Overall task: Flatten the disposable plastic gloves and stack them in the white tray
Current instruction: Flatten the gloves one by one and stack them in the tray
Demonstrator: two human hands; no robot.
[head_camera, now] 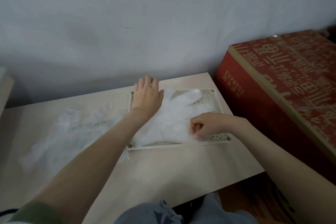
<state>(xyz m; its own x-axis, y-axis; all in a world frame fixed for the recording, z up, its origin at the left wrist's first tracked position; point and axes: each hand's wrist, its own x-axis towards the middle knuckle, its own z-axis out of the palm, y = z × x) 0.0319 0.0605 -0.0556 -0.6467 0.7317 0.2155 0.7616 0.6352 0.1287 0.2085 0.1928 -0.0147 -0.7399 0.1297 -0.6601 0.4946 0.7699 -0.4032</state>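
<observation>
Pressing glove (169, 114) in tray (163, 145), left hand (147, 94) spread, right hand (205, 125) pinching; red box (283, 82) beside.

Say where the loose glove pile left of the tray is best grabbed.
Probably pinch a raised fold of the loose glove pile at its edge nearest the white tray, from above with the left hand, the closer one; the film lies crumpled on the table.
</observation>
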